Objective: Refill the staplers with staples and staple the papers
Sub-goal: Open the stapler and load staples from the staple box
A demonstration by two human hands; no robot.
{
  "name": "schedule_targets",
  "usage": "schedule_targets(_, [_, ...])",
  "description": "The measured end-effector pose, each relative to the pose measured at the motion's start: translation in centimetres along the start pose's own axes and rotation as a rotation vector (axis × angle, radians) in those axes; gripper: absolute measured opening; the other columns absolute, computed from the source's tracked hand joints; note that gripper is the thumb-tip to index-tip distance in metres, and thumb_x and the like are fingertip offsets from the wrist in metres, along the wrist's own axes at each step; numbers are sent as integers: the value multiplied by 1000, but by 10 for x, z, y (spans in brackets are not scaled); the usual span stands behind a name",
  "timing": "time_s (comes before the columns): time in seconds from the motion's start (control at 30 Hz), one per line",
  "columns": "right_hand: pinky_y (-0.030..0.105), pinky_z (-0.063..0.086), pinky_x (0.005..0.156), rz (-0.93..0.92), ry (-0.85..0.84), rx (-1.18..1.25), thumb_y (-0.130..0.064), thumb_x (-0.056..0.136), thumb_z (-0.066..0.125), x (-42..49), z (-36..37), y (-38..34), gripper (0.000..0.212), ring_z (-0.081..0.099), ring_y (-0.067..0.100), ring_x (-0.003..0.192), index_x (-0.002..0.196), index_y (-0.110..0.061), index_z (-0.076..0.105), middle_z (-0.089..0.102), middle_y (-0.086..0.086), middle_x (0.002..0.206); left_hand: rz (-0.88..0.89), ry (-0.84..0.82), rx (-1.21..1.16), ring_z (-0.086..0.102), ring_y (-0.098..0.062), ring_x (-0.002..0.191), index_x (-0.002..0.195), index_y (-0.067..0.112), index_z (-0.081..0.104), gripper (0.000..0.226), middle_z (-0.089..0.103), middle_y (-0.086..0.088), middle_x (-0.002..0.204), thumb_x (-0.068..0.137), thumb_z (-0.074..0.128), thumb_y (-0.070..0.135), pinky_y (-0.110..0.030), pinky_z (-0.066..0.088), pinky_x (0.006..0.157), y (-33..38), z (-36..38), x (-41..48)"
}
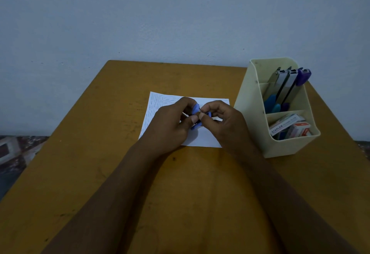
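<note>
Desk (100,173): ochre top, worn, carrying all items. Cream organiser (250,113): stands upright near the far right corner; its rear compartment holds several staplers (288,81) on end, its front compartment holds staple boxes (288,127). Paper (158,101): one sheet visible, lying flat at mid-desk toward the far edge, marked with short dashes; whether more sheets lie beneath cannot be told. Left hand (170,131): fingers curled round the blue stapler (197,107), held just above the paper. Right hand (226,125): thumb and forefinger pinch a small dark part at the stapler's middle; too small to tell whether it is a staple strip or the magazine. Assessment: the refill step appears in hand. The stapler looks light, rigid and smooth-shelled, best held by its body sides; a staple strip would be brittle and should be pinched along its sides.
</note>
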State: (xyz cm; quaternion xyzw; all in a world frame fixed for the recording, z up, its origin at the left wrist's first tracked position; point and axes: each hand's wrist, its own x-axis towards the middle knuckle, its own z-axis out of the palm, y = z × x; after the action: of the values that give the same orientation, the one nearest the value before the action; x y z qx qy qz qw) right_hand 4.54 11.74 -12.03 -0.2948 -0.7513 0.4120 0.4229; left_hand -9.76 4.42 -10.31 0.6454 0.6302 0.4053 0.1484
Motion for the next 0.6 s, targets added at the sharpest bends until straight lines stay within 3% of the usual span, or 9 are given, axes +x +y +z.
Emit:
schedule_targets(0.4, [8,46,70,-42,-19,-76,-5,83,63,0,-1,3,15,57,-3,81,84,-20,60,60,-16,82,4,-32,-5,62,-14,84,107,14,60,14,66,4,92,94,56,12,-25,50,75,-3,0,0])
schedule_targets(0.6, [6,45,67,-12,-21,-15,1,82,63,0,0,0,16,57,-5,79,84,-15,60,60,-10,83,-16,-25,-49,63,-12,82,107,14,61,14,67,3,90,94,57,12,-14,47,71,-2,0,0])
